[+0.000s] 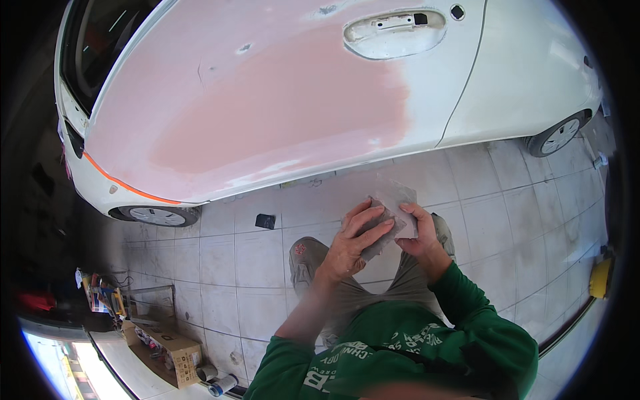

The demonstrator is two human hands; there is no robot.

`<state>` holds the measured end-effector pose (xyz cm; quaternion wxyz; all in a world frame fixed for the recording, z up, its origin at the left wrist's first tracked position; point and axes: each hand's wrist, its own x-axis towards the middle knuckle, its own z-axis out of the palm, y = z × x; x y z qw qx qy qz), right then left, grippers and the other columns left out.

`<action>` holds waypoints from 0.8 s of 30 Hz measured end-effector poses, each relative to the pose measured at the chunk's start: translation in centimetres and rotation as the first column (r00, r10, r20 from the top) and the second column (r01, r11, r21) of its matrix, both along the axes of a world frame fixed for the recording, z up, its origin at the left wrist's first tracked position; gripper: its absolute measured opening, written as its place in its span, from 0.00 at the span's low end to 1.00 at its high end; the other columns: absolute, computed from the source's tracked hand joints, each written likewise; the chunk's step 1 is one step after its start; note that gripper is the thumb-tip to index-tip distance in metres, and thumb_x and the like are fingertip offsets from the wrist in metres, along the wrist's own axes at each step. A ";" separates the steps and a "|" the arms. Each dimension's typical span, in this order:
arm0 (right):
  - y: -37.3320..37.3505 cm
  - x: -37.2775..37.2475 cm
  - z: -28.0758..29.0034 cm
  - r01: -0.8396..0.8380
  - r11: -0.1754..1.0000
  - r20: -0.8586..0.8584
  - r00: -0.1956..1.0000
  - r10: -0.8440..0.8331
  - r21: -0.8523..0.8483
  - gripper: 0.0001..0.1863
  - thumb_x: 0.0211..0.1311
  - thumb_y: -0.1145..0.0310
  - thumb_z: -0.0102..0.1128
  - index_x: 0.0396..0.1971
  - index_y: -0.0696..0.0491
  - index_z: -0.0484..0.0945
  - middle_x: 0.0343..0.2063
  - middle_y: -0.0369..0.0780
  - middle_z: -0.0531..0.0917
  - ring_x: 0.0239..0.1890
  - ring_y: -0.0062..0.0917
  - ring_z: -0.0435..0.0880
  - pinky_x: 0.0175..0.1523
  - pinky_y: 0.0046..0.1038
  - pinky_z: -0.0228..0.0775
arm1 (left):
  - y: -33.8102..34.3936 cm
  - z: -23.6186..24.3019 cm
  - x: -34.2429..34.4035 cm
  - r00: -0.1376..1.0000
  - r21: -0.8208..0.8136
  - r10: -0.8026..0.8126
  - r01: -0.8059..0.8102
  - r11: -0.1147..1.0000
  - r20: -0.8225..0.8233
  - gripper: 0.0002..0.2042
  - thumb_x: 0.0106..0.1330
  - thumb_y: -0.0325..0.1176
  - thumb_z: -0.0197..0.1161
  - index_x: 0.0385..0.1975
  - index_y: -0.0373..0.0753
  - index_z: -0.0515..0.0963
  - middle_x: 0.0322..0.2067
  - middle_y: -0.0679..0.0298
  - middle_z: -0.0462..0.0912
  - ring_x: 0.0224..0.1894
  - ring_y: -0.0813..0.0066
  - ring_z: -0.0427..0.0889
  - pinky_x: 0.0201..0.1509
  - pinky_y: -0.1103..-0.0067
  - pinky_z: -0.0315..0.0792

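My left hand (pixel 348 245) is closed around a dusty grey piece of sandpaper (pixel 381 241), its fingers bent over the top. Beside it, my right hand (pixel 421 230) pinches a paler, pinkish-grey sheet of sandpaper (pixel 407 228) between thumb and fingers. The two pieces meet or overlap in front of my knees; the exact contact is hidden by the fingers. Ahead of both hands, and apart from them, stands a white car door (pixel 440 100) with a broad pink patch of sanded filler (pixel 287 100) and a recess (pixel 393 33) whose outer handle is off.
A small black pad (pixel 265 221) lies on the tiled floor (pixel 213 267) below the door. At the lower left are a cardboard box (pixel 183 357), a can (pixel 223 385) and a heap of tools (pixel 103 297). Something yellow (pixel 601 278) stands at the far right. Car wheels (pixel 159 215) flank the door.
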<state>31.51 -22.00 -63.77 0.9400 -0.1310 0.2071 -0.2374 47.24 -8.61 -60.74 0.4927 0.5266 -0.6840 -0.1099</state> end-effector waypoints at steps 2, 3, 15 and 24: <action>-1.0 -2.4 -2.5 -0.094 0.993 -0.075 0.993 0.089 -0.067 0.26 0.67 0.61 0.57 0.61 0.59 0.73 0.48 0.45 0.85 0.47 0.34 0.88 0.49 0.38 0.84 | 1.3 -1.3 1.0 0.983 0.090 0.074 -0.090 0.992 0.168 0.31 0.57 0.23 0.69 0.64 0.53 0.79 0.67 0.61 0.73 0.70 0.48 0.69 0.71 0.58 0.68; -1.4 -3.2 -3.7 -0.151 0.983 -0.100 0.985 0.140 -0.109 0.27 0.67 0.61 0.57 0.62 0.59 0.72 0.49 0.45 0.85 0.47 0.34 0.88 0.48 0.38 0.84 | 1.5 -2.0 2.2 0.954 0.122 0.113 -0.152 0.981 0.279 0.30 0.58 0.23 0.69 0.63 0.52 0.80 0.66 0.61 0.74 0.69 0.49 0.71 0.70 0.59 0.70; 0.2 -0.7 -0.6 -0.203 0.627 -0.460 0.843 -0.278 -0.752 0.25 0.78 0.58 0.56 0.60 0.64 0.76 0.50 0.39 0.83 0.51 0.23 0.80 0.59 0.27 0.71 | 2.5 -4.9 -2.3 0.905 0.028 0.384 -0.395 0.918 0.181 0.33 0.50 0.20 0.65 0.60 0.51 0.82 0.63 0.65 0.78 0.66 0.56 0.74 0.63 0.62 0.70; -6.5 -0.8 5.8 0.383 0.692 -0.002 0.874 -0.486 -0.612 0.29 0.74 0.59 0.62 0.66 0.61 0.68 0.57 0.44 0.80 0.57 0.33 0.82 0.61 0.36 0.77 | 5.5 -7.8 2.2 0.237 0.247 0.285 -0.177 0.953 -0.929 0.16 0.81 0.38 0.53 0.63 0.44 0.77 0.59 0.56 0.81 0.63 0.56 0.79 0.57 0.59 0.80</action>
